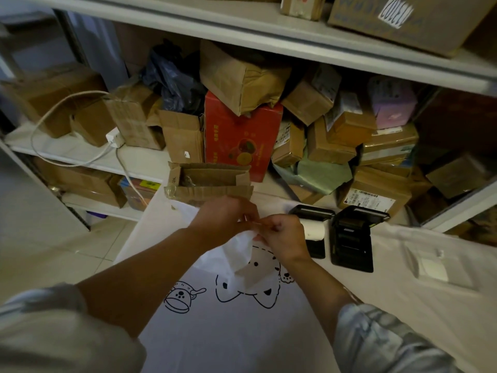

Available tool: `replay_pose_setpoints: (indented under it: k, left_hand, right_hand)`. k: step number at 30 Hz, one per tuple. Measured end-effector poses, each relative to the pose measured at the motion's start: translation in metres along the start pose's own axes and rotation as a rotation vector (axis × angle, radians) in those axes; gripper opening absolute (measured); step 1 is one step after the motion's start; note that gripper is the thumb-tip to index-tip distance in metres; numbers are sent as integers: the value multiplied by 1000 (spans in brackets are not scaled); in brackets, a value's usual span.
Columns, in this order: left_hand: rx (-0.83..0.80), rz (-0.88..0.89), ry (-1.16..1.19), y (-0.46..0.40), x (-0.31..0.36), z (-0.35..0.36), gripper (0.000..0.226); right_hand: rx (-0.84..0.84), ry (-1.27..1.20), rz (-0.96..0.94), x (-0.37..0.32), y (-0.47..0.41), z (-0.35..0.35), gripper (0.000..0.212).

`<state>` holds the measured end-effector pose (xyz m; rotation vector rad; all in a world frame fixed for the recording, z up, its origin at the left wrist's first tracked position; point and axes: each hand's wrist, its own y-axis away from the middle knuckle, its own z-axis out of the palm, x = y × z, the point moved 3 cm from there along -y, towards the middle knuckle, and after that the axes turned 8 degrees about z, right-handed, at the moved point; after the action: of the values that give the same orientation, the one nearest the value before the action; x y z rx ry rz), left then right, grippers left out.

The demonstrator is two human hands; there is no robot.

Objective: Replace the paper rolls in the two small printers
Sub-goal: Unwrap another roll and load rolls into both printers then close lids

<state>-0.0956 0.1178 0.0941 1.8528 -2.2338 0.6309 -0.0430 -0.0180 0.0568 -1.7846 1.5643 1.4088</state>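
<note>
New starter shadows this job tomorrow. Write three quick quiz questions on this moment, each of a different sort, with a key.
1. True or false: both printers have their lids open.
2. Which printer shows a white paper roll in its bay? A) the left printer B) the right printer
3. Fill in: the left hand and right hand together pinch a piece of white ____ above the table.

Key: 1 true; 2 A; 3 paper, apparently loose wrapping.
</note>
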Motion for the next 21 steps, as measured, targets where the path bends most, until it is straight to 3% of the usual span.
replay_pose_setpoints:
  k: [3,6,11,13,15,17,19,21]
  left_hand:
    - [-2,3,-16,-2,-2,3,13]
    - [-66,-83,-46,0,-16,1,9]
    - [-178,-351,-199,19,-53,-8,10]
    - [-249,-392,-211,19,-56,-3,11]
    - [-329,-392,-177,16,-55,3,10]
    - [-384,-374,-93,13,-57,5,14]
    - [-406,-368,2,12,-58,2,20]
    - [-396,-377,101,10,-58,-1,19]
  right_hand:
    - [-8,66,-35,1,-1,-1,7]
    - [68,143,-30,7,-3,-8,23]
    - [325,-151,228,35,-5,-30,22]
    - [433,-304,358,46,-6,-26,17]
    - [505,-297,430,48,-7,-18,7]
    - [534,-151,344,40,-7,-12,19]
    - [480,43,21,22,1,-8,37]
    - [321,346,-290,5,10,10,50]
